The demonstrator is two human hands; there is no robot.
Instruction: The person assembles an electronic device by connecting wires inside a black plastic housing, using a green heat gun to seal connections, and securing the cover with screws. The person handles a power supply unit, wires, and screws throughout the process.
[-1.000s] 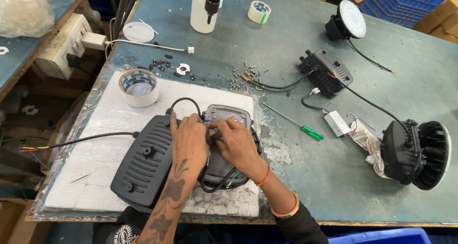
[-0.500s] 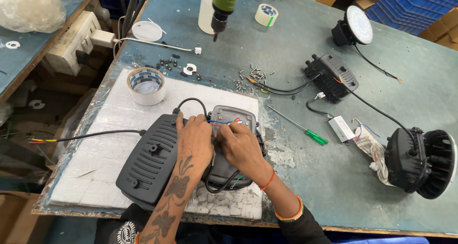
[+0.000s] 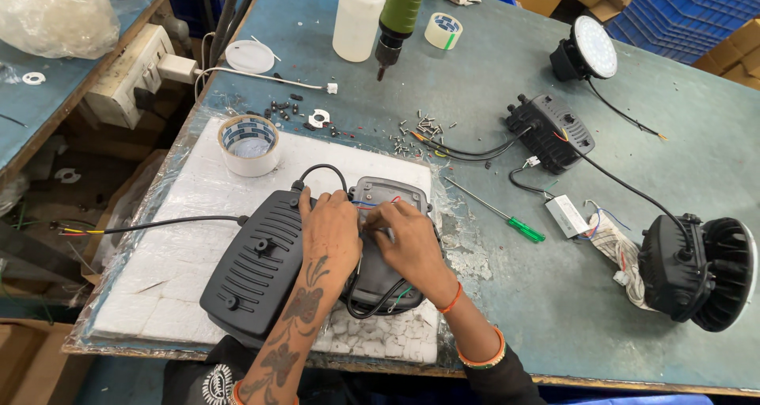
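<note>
A black ribbed lamp housing [image 3: 255, 270] lies opened on a white foam pad [image 3: 182, 239], beside its open grey driver box [image 3: 388, 195]. My left hand [image 3: 331, 231] rests on the seam between the two parts, fingers curled down onto the thin red and blue wires there. My right hand [image 3: 410, 239] pinches the same small wires inside the box, close to the left hand's fingertips. A black cable loops under my right wrist.
A masking tape roll [image 3: 248, 144] stands on the pad. A green-handled screwdriver [image 3: 507, 219], loose screws [image 3: 419, 128], another black housing [image 3: 549, 131], two round lamps [image 3: 701, 270] [image 3: 586, 53], a hanging green power screwdriver [image 3: 397, 17] and a white bottle [image 3: 358, 17] sit around.
My view has shifted slightly. Both hands stay on the wires in the box, the fingers only working in place.
</note>
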